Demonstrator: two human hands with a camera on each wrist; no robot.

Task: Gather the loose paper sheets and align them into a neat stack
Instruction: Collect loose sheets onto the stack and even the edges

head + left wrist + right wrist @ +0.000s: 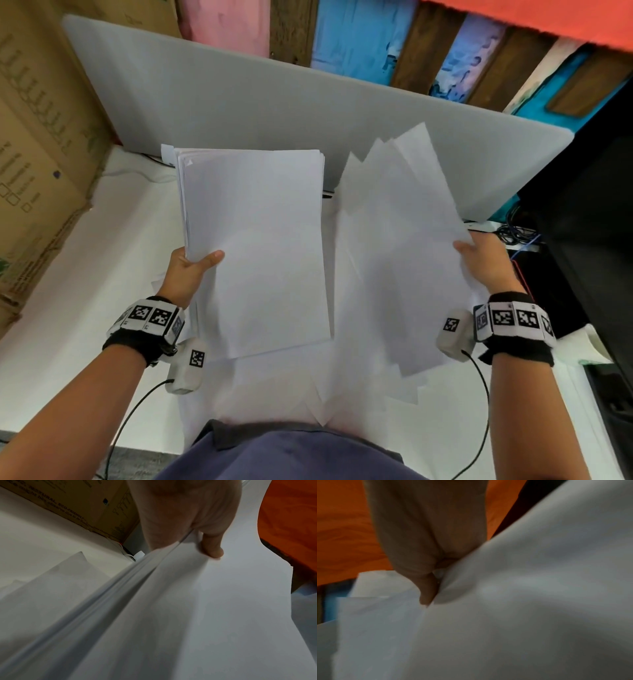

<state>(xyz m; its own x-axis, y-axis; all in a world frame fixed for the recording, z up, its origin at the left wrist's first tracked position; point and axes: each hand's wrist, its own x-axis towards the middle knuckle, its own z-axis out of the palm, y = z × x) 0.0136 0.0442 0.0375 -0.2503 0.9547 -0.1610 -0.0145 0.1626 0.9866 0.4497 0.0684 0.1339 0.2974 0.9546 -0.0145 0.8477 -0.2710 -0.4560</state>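
Observation:
My left hand (191,265) holds a fairly even stack of white sheets (257,240) by its left edge, thumb on top, lifted above the table. The left wrist view shows the thumb (212,547) pressing on the stack (188,608) with the layered edge running diagonally. My right hand (479,257) grips a fanned, uneven bundle of white sheets (400,246) by its right edge, corners sticking out at the top. In the right wrist view the thumb (428,591) pinches the bundle (522,608). More loose sheets (308,387) lie on the white table beneath.
A grey partition (274,92) stands behind the table. A cardboard box (37,154) lies at the left. Dark equipment and cables (582,222) sit at the right. The white table (78,308) shows bare at the left.

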